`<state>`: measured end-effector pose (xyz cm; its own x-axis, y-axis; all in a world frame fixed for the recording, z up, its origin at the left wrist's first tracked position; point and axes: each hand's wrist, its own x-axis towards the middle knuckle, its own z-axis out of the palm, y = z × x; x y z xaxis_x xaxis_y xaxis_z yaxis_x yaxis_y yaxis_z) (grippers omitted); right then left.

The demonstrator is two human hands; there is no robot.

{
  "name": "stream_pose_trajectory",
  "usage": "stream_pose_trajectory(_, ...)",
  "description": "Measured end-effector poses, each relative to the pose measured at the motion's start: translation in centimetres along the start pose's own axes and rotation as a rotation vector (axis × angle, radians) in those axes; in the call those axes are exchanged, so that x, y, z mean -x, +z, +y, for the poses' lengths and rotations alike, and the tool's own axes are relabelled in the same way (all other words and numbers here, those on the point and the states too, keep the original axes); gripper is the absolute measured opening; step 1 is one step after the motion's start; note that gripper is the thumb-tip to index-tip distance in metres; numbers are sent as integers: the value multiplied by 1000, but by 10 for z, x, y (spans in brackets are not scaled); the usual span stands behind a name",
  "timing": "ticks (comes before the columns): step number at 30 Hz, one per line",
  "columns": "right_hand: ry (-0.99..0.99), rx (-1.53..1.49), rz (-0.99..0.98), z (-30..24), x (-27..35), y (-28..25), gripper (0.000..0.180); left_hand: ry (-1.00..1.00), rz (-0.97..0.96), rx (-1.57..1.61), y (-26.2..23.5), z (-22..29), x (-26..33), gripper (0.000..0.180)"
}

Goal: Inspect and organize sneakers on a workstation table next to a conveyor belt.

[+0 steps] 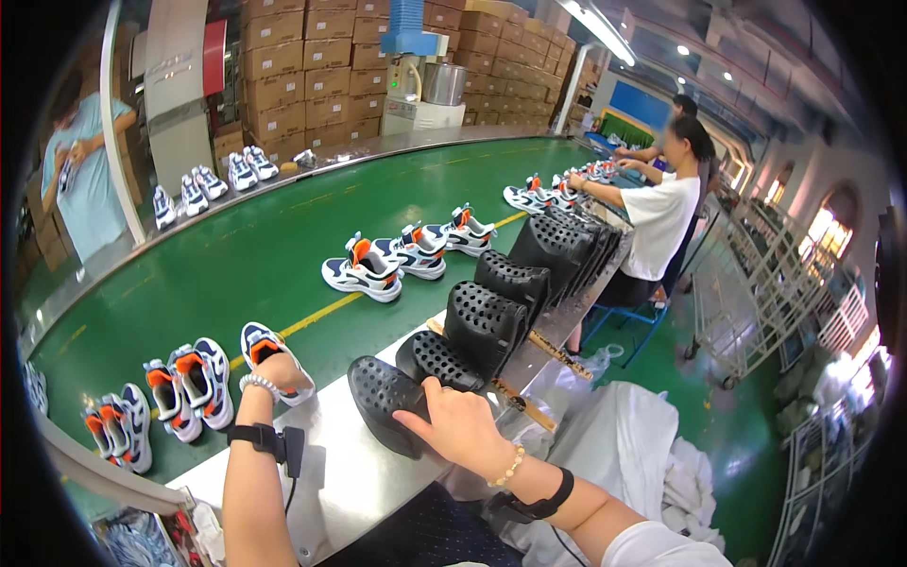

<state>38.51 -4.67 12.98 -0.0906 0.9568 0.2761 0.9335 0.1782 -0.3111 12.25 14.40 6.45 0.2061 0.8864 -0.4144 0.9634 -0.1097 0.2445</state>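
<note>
On the near side of the green belt, my left hand (277,369) reaches into the opening of a white, navy and orange sneaker (253,336); its fingers are mostly hidden inside. My right hand (460,427) grips a black shoe-shaped form with round holes (376,395) on the metal ledge (326,454), thumb along its near side. Beyond it, more such black perforated forms (484,314) stand in a row along the belt's right edge. Left of my left hand, a pair of matching sneakers (210,378) rests on the belt, with more sneakers (132,425) farther left.
Several sneakers (364,274) stand mid-belt (283,227). Others line the far ledge (210,181). A person in a white shirt (652,222) works up the line, and another in light blue (90,189) stands across. White sacking (595,454) lies at my right; carton stacks (326,71) rise behind.
</note>
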Motion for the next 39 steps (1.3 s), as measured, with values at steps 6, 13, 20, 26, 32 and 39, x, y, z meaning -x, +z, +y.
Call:
stream_pose_trajectory(6,-47,79,-80,-19,-11,-4,56,-50,428,-328,55,-8,-9,19)
stream_pose_trajectory(13,10,111,-57,-17,-11,-4,58,-114,500,-452,53,30,14,16)
stream_pose_trajectory(20,-14,77,-18,-15,-13,1,57,-17,271,-311,37,-8,8,20)
stream_pose_trajectory(26,-28,50,13,-10,-15,6,57,-177,-269,18,-24,-9,16,65)
stream_pose_trajectory(32,-66,53,59,-2,-8,5,54,-328,-327,144,-7,-9,-6,77)
stream_pose_trajectory(39,-64,24,47,7,-4,2,54,-352,-281,143,-10,-3,-6,72)
